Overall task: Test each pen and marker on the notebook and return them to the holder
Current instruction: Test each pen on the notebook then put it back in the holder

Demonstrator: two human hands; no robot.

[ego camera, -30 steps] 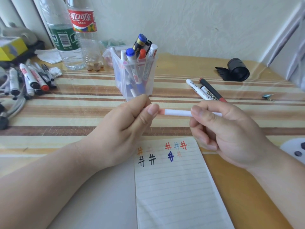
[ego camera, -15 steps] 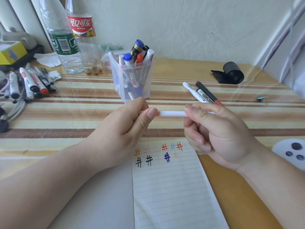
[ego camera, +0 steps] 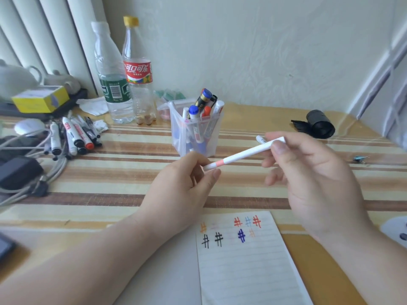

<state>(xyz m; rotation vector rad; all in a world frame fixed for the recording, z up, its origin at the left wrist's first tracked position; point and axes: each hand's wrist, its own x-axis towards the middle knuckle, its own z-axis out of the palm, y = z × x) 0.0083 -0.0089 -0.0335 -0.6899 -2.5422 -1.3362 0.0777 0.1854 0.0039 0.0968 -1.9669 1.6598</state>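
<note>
While the left hand (ego camera: 182,186) closes its grip on the lower end of a white pen (ego camera: 242,154) with a pink band, pinching it between thumb and curled fingers, the right hand (ego camera: 315,179) grips the pen's upper end between thumb and forefinger, its other fingers loose and blurred. The pen hangs in the air at the centre of the frame, slanting up toward the right above the striped worktop (ego camera: 110,172). It is in front of the clear plastic holder (ego camera: 176,137), which stands just behind the left hand with several markers upright in it. At lower centre the lined notebook (ego camera: 246,271) lies open, with small hash marks in black, blue, red and orange across its top. A white marker (ego camera: 261,139) peeks out behind the right forefinger. At left lies a loose heap of markers (ego camera: 74,135), and two plastic bottles (ego camera: 114,84) stand behind it. A black roll (ego camera: 320,124) sits at upper right.
</note>
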